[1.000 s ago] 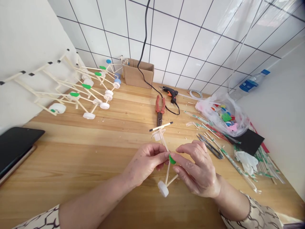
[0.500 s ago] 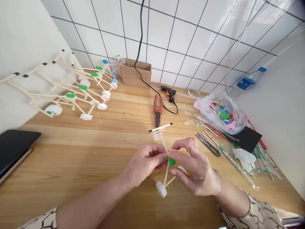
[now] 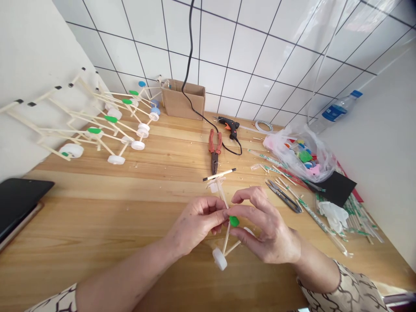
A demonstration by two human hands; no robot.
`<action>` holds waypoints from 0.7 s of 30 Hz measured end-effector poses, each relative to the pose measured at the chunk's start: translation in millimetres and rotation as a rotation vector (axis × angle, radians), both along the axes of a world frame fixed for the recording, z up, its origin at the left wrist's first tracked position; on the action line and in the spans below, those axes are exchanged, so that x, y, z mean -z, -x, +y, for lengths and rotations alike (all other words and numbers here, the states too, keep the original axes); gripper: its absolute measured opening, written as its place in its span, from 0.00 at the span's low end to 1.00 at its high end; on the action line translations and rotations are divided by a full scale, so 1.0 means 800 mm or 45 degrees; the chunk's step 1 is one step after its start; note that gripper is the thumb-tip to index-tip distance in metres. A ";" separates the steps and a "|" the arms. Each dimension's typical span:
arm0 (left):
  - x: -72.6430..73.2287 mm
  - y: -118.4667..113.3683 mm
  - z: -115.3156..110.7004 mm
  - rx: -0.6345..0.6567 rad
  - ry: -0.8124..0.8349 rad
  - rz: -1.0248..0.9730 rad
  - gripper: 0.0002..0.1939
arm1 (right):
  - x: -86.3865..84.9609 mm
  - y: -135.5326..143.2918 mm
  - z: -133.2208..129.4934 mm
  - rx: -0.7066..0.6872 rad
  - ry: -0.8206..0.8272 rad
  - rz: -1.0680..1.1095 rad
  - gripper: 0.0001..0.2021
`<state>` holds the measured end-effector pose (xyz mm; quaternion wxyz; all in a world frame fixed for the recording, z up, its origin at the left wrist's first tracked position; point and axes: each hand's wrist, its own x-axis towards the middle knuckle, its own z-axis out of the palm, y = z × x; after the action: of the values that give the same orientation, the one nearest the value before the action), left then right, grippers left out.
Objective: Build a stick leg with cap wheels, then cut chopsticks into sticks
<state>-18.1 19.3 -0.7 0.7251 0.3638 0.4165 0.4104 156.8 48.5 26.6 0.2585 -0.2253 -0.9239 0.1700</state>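
Note:
A small stick-built model tricycle stands between my hands, with white bottle-cap wheels and a black-tipped handlebar at its far end. My left hand is closed in a pinch on its stick frame, near the middle. A green oval seat piece sits on the frame just right of those fingertips. Around this seat piece curve the thumb and index finger of my right hand; its other fingers are bent and raised. The exact contact under the fingertips is partly hidden.
Several similar models stand at the left wall. Beyond my hands lie red-handled pliers and a glue gun, near a cardboard box. At right are snips, a bag of caps and sticks. A phone lies left.
The view has shifted very slightly. Both hands keep nearly the same hold at the seat piece, with the right fingers moving only a little.

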 end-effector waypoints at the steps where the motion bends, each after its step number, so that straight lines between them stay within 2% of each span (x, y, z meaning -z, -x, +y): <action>1: 0.000 0.000 0.000 -0.003 -0.001 -0.004 0.15 | 0.000 0.000 0.000 0.001 0.003 0.000 0.13; 12: 0.004 -0.001 0.001 0.011 0.027 -0.025 0.15 | -0.002 0.001 0.001 0.000 0.082 -0.001 0.11; 21: 0.001 0.000 0.002 0.019 0.031 -0.016 0.15 | -0.004 0.003 0.005 -0.033 0.375 0.063 0.12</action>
<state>-17.9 20.5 -1.4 0.7350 0.3556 0.4143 0.4020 154.5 52.1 29.9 0.2432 -0.2447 -0.8851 0.3124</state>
